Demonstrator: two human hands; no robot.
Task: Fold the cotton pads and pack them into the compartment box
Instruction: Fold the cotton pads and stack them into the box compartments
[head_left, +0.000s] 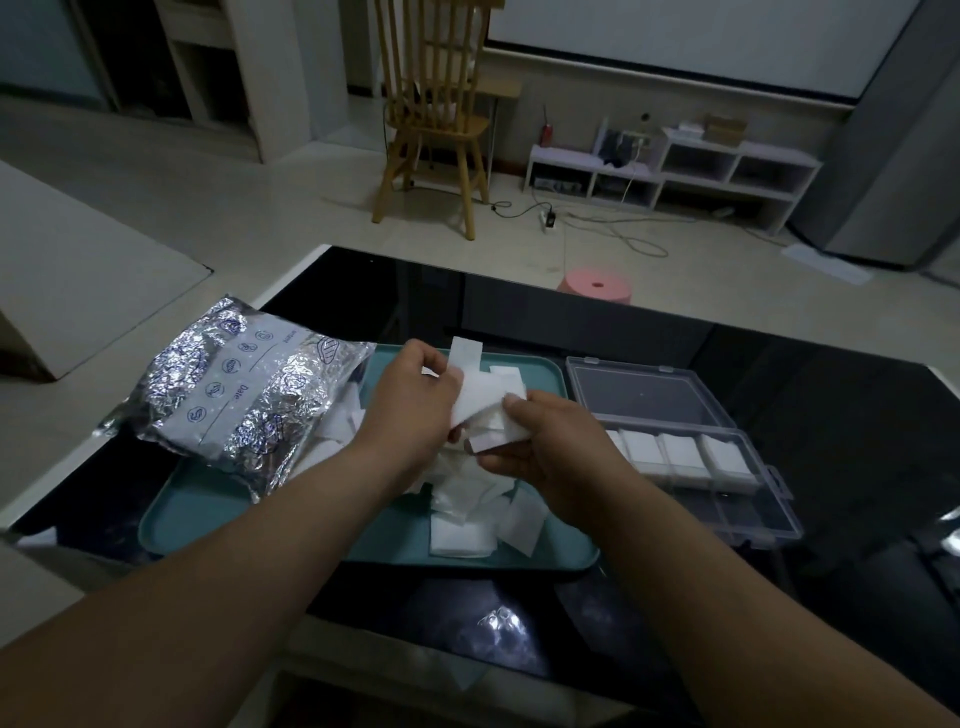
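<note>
Both hands meet above a teal tray and hold white cotton pads between them. My left hand grips the pads from the left with curled fingers. My right hand pinches them from the right, thumb on top, with a folded pad under its fingers. Loose pads lie heaped on the tray below the hands. A clear compartment box stands open to the right of the tray. Three of its near compartments hold folded pads.
A crumpled silver foil bag lies on the tray's left side. The tray and box rest on a glossy black table. Beyond the far edge stand a pink stool and a wooden chair.
</note>
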